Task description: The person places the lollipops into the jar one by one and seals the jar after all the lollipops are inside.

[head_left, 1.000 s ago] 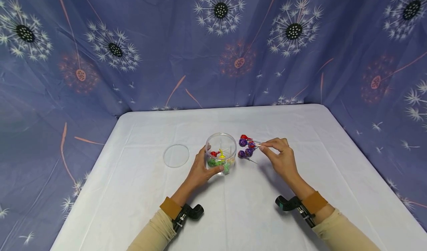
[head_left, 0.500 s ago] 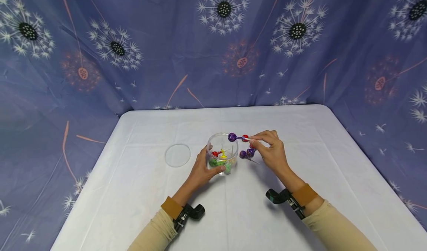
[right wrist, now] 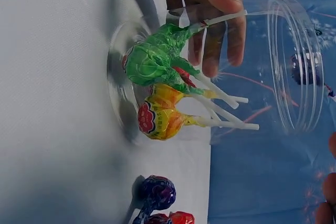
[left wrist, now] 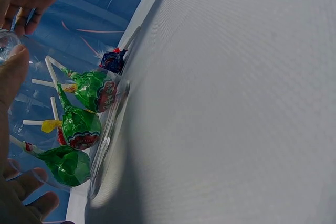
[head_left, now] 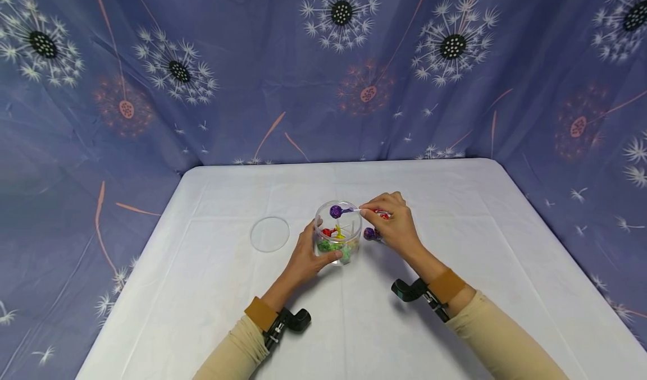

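Note:
My left hand (head_left: 306,258) grips a clear plastic jar (head_left: 323,225) from its left side, thumb at the front. Inside the jar lie several wrapped lollipops: green ones (left wrist: 81,127), yellow ones (right wrist: 164,119) and a red one (head_left: 328,232), sticks pointing various ways. By its white stick, my right hand (head_left: 394,223) pinches a purple lollipop (head_left: 336,211), whose head is over the jar's open mouth. On the table right of the jar, partly hidden under the right hand, lie purple lollipops (right wrist: 158,192) and red ones (right wrist: 181,217).
A round clear lid (head_left: 269,234) lies flat on the white-covered table (head_left: 202,290) left of the jar. Behind the table hangs a blue curtain (head_left: 273,60) with dandelion prints. Each wrist carries a black camera mount (head_left: 298,320).
My right hand has lifted the purple lollipop from the pile and carried it left until its head is over the jar's mouth. The left hand keeps its hold on the jar.

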`<state>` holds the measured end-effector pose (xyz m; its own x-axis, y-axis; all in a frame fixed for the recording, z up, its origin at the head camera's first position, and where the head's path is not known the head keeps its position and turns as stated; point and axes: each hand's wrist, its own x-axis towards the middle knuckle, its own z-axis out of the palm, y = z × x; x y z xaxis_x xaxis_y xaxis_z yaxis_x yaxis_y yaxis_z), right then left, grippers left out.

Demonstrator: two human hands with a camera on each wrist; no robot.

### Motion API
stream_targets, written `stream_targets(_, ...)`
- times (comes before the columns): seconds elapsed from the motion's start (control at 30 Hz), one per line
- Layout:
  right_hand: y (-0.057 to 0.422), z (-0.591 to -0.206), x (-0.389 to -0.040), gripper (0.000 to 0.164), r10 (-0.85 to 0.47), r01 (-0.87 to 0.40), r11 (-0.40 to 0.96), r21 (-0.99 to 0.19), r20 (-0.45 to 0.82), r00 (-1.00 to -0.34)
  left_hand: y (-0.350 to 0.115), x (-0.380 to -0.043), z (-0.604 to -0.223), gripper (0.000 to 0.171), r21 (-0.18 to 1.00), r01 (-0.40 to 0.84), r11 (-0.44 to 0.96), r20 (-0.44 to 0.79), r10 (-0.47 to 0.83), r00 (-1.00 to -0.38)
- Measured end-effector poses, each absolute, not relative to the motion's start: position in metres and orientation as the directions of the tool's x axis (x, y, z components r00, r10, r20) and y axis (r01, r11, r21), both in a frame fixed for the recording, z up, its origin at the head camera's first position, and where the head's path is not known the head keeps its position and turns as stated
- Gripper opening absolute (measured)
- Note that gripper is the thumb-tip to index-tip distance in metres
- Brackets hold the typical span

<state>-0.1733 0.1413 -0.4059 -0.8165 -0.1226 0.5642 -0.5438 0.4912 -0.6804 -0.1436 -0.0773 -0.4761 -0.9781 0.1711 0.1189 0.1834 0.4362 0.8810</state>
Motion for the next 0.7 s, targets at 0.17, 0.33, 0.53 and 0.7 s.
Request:
stream_targets(0.17, 0.132, -0.404, -0.175, 0.006, -0.158, -0.571, 0.508, -0.645, 0.582, -0.798, -0.077, -0.143, -0.476, 0.095, 0.876, 0.183, 0.446, 0.117, 0.172, -0.978)
stream_targets(0.33, 0.122, -0.404, -0.177, 0.006, -0.184, -0.572, 0.534, -0.623, 0.574, -0.798, -0.078, -0.144, -0.476, 0.095, 0.877, 0.187, 0.443, 0.120, 0.175, -0.977)
stream_targets(0.53, 0.115, -0.407, -0.178, 0.007, -0.225, -0.576, 0.547, -0.607, 0.557, -0.800, -0.077, -0.144, -0.476, 0.095, 0.872, 0.195, 0.449, 0.125, 0.179, -0.976)
stream_targets(0.7, 0.115, -0.410, -0.177, 0.011, -0.243, -0.557, 0.570, -0.604, 0.523, -0.817, -0.077, -0.145, -0.476, 0.094, 0.871, 0.203, 0.447, 0.134, 0.182, -0.974)
